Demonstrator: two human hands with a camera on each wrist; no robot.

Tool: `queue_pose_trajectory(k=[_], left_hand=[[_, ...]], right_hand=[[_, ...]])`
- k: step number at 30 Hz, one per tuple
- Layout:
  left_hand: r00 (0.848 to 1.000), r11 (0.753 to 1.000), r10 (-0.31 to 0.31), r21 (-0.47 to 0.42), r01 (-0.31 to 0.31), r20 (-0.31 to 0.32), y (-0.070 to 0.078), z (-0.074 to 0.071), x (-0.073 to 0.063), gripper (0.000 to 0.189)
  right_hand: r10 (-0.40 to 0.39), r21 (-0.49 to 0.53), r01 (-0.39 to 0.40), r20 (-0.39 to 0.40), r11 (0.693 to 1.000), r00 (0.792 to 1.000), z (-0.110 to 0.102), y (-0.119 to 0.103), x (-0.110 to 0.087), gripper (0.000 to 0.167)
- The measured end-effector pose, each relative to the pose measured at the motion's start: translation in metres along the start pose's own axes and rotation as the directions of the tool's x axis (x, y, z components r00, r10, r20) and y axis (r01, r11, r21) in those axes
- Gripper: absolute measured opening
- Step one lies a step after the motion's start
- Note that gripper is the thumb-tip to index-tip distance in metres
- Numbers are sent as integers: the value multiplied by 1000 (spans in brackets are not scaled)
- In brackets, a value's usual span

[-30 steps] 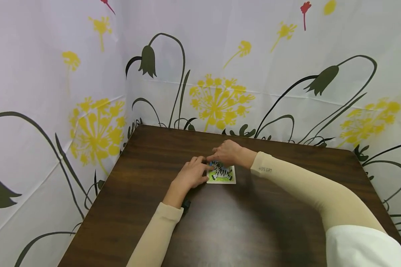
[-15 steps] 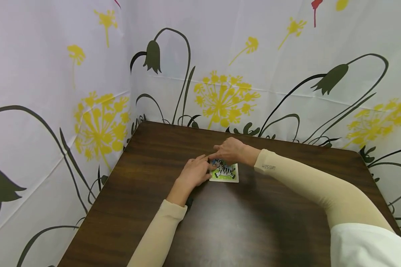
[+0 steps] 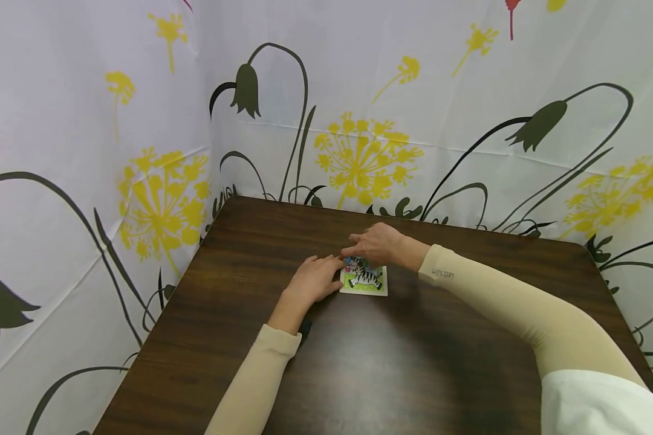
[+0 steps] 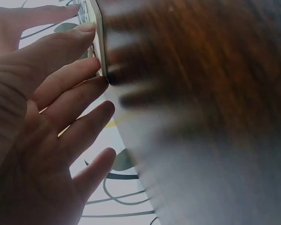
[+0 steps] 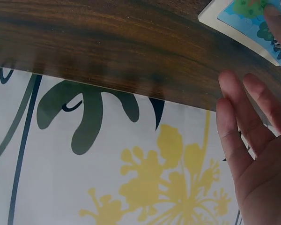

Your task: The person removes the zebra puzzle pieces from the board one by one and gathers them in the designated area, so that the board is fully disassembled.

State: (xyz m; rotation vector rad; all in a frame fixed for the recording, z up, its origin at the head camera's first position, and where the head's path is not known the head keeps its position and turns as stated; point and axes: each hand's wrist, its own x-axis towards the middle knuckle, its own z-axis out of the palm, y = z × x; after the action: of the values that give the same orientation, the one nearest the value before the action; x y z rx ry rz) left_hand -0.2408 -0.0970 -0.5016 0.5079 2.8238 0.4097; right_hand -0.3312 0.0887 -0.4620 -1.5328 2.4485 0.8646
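Observation:
A small square zebra picture board (image 3: 364,280) with a pale rim lies flat on the table, looking like a child's puzzle. My left hand (image 3: 312,279) is along its left side, fingers fairly straight. In the left wrist view, the left thumb and fingertips meet the edge of the board (image 4: 101,42), and the other fingers are spread. Over the board's far side reaches my right hand (image 3: 380,243), hiding its upper part. The right wrist view has a right fingertip (image 5: 275,23) on the blue and green picture, while the other fingers extend loosely beside the board.
The dark wooden table (image 3: 370,362) runs back to a white curtain (image 3: 348,78) printed with yellow and green flowers. A dark strap (image 3: 305,329) shows beneath the left wrist. Beige sleeves cover both forearms.
The head view has shifted slightly. A left finger that lay over the picture has drawn back to the board's left edge. The right hand stays at the far side, with little movement.

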Motion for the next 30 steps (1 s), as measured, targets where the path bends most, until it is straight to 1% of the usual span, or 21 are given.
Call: queue_pose_trajectory(k=[2, 3, 4, 5, 6, 7, 8, 10, 11, 12, 14, 15, 20, 23, 25, 28, 30], left_hand=[[1000, 1000, -3, -2, 3, 3, 0, 0, -1, 59], [1000, 1000, -3, -4, 3, 5, 1, 0, -1, 59], [1000, 1000, -3, -4, 3, 7, 1, 0, -1, 59], [1000, 1000, -3, -7, 3, 9, 1, 0, -1, 59], [1000, 1000, -3, -9, 3, 10, 2, 0, -1, 59], [1000, 1000, -2, -10, 2, 10, 3, 0, -1, 59], [1000, 1000, -1, -11, 1, 9, 3, -1, -1, 59], [1000, 1000, -2, -6, 2, 5, 4, -1, -1, 58], [1000, 1000, -4, -4, 4, 3, 4, -2, -2, 58], [1000, 1000, -6, -1, 6, 2, 4, -2, -2, 57], [1000, 1000, -11, 5, 11, 4, 4, -3, -2, 57], [1000, 1000, -13, 9, 13, 4, 3, -3, -3, 56], [1000, 1000, -14, 9, 14, 2, 3, -3, -3, 56], [1000, 1000, -1, 7, 1, -10, 2, -1, -4, 52], [1000, 1000, 11, 5, -11, -22, 2, 0, -4, 48], [999, 1000, 12, -7, -12, -32, 2, 0, -4, 44], [1000, 1000, 1, -17, -1, -29, 2, 0, -4, 45]], right_hand=[[-4, 63, 4, -10, 998, 1000, 2, 1, -1, 67], [1, 119, 0, -9, 993, 1000, 4, 2, -1, 65], [12, 198, -10, -9, 980, 1000, 5, 4, -2, 61], [25, 295, -20, -11, 955, 1000, 7, 5, -3, 57], [47, 399, -39, -11, 916, 999, 9, 6, -4, 52], [75, 498, -59, -11, 865, 997, 12, 7, -5, 47], [108, 587, -82, -10, 806, 994, 14, 8, -5, 43], [179, 720, -113, -17, 685, 984, 20, 6, -6, 40], [212, 758, -125, -18, 640, 977, 23, 4, -6, 41], [246, 781, -140, -18, 609, 969, 26, 1, -5, 44], [303, 809, -162, -21, 565, 953, 32, -5, -3, 48], [330, 819, -176, -18, 547, 944, 34, -9, -2, 48], [414, 851, -197, -26, 487, 910, 43, -21, 0, 39], [432, 866, -187, -36, 463, 901, 46, -24, 1, 35], [435, 875, -175, -45, 452, 899, 48, -25, 1, 30], [451, 890, -153, -64, 429, 890, 51, -24, 1, 17], [466, 904, -132, -82, 407, 881, 52, -23, 1, 9]])
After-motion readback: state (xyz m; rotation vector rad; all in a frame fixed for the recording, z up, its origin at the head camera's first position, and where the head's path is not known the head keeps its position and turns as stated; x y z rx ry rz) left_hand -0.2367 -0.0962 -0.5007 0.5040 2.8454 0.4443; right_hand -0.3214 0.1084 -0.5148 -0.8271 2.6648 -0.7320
